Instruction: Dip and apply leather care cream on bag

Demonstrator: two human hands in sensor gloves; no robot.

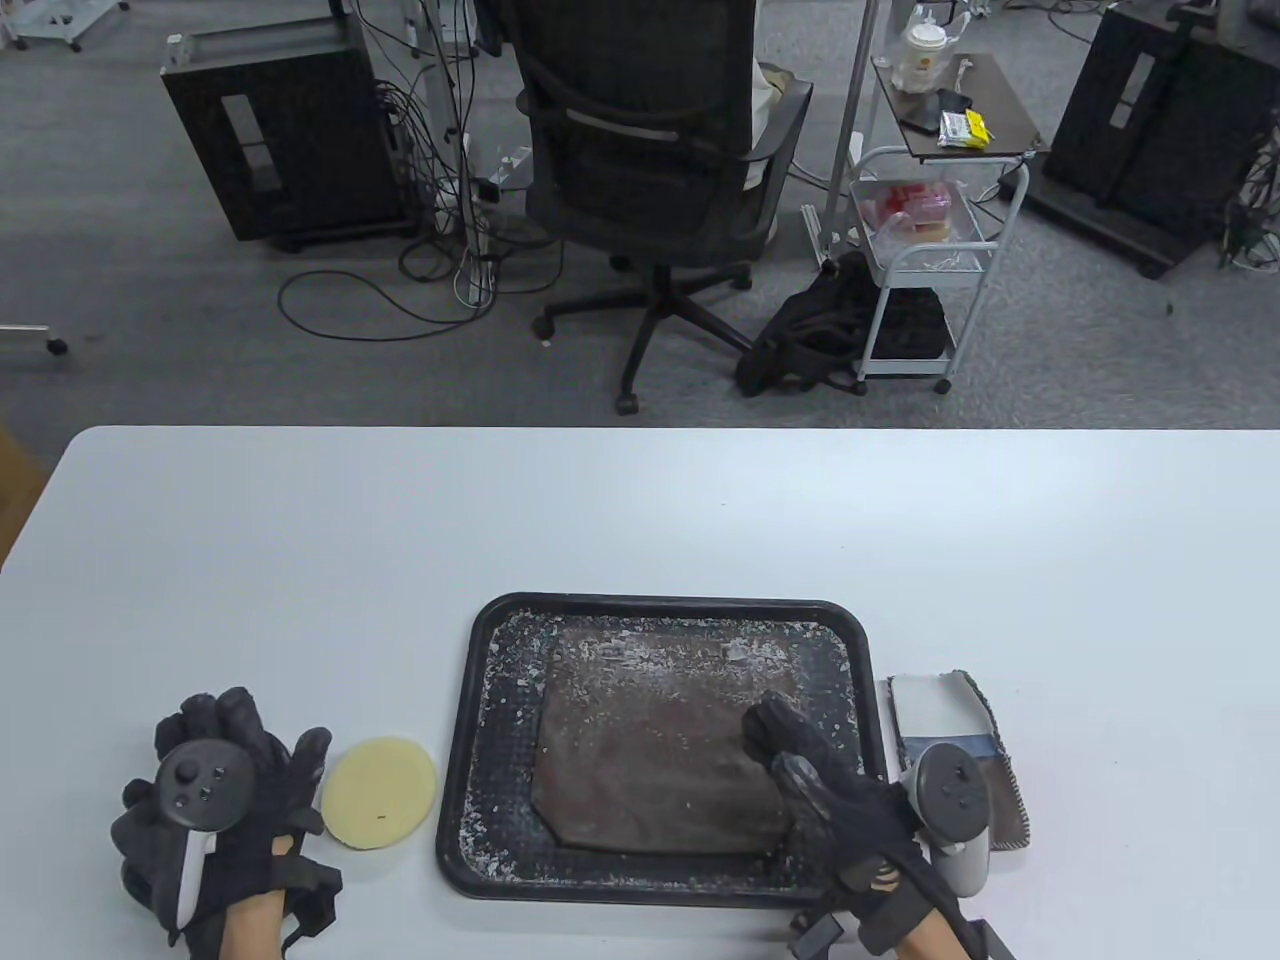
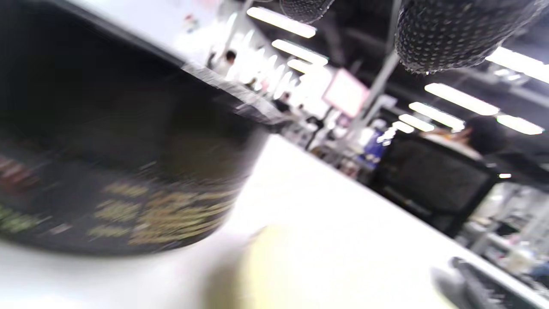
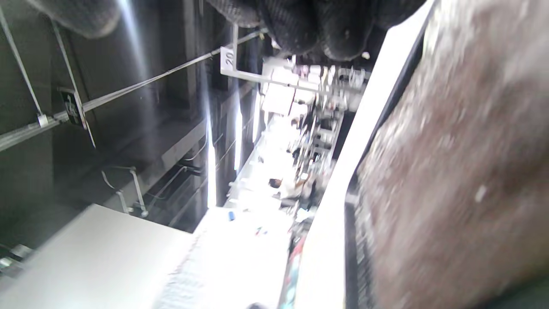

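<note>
A brown leather bag (image 1: 650, 750) lies flat in a black tray (image 1: 480, 740), both flecked with white. My right hand (image 1: 775, 725) rests on the bag's right half with its fingers stretched out and close together. Its fingertips (image 3: 317, 30) show in the right wrist view, with the bag (image 3: 463, 163) beside them. My left hand (image 1: 265, 735) sits at the table's front left, arched over a black cream jar with gold lettering (image 2: 120, 171). The table view hides that jar under the hand. A round yellow sponge pad (image 1: 380, 792) lies just right of the left hand.
A small cloth pouch with a white top (image 1: 955, 735) lies right of the tray, beside my right hand's tracker. The white table (image 1: 640, 520) stretches away behind the tray. An office chair (image 1: 650, 150) and a cart (image 1: 930, 230) stand on the floor beyond it.
</note>
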